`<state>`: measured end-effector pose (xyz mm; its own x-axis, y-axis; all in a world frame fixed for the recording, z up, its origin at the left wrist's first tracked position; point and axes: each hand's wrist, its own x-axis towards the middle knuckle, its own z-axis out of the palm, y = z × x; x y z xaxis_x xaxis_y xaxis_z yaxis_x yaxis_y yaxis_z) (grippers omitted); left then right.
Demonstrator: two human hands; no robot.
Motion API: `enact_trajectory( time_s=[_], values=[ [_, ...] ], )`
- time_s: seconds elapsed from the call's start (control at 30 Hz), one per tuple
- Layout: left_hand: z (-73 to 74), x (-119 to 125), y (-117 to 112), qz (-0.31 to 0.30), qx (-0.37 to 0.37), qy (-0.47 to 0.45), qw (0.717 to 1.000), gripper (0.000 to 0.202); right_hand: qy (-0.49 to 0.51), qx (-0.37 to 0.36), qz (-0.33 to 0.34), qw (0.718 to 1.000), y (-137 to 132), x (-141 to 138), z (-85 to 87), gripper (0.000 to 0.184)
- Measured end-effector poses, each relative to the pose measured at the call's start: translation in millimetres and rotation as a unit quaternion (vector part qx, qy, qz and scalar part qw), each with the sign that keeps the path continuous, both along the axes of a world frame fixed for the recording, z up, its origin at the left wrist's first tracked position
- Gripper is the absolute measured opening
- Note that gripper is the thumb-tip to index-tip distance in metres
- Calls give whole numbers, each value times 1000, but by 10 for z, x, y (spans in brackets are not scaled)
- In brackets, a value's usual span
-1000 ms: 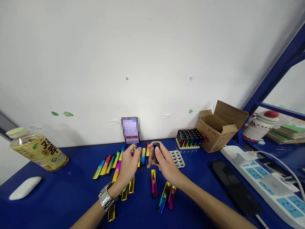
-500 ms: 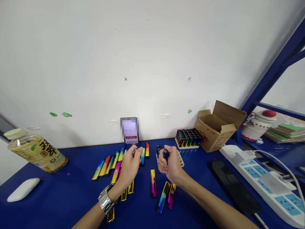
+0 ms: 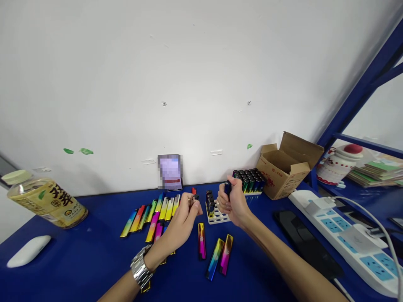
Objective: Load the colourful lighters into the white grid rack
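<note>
My right hand (image 3: 235, 200) is closed around an upright dark-blue lighter (image 3: 227, 188), held just above the right part of a white perforated tray (image 3: 218, 218). Several lighters (image 3: 210, 200) stand along that tray's left side. Left of the tray, my left hand (image 3: 184, 218) pinches another lighter (image 3: 195, 197); only its dark top shows between the fingers. Under and beside my left wrist lie several shiny multicoloured lighters (image 3: 152, 226), partly hidden by the arm. A pink-and-gold lighter (image 3: 202, 241), a blue-and-yellow lighter (image 3: 215, 259) and a pink-and-orange lighter (image 3: 226, 254) lie between my forearms.
A filled tray of lighters (image 3: 252, 181) stands behind my right hand, beside an open cardboard box (image 3: 278, 178). A phone (image 3: 170, 172) leans on the wall. To the right lie a black phone (image 3: 305, 243) and a power strip (image 3: 346, 239); at left, a bottle (image 3: 50, 201) and white case (image 3: 29, 251).
My left hand has moved right, away from the lying lighters, with a lighter's top now showing. My right hand has risen and shifted right, uncovering more of the perforated tray.
</note>
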<state>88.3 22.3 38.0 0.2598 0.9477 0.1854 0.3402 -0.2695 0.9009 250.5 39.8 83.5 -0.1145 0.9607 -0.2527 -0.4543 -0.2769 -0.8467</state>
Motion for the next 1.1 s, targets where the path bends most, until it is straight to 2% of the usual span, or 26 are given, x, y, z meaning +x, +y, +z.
enact_trajectory(
  time_s=[0.17,0.3,0.47,0.63,0.73,0.97,1.1],
  values=[
    [-48,19,7,-27,71,69,995,27,-36,1,-43,998,128,92,-87,50],
    [-77,59,-14,-37,27,59,997,32,-48,18,-58,997,225,153,-207,50],
    [-106,95,-31,-37,30,96,994,30,-40,140,28,989,337,219,-406,47],
    [-172,71,-33,-36,90,155,983,32,-176,249,48,951,421,297,-586,37],
    [-187,82,-58,-43,110,186,975,33,-208,287,45,934,456,349,-659,30],
    [-242,161,-76,-16,160,200,966,29,-144,267,51,952,480,345,-784,28],
    [-285,123,-30,-49,212,243,945,29,-144,257,42,955,456,304,-771,29]
  ],
)
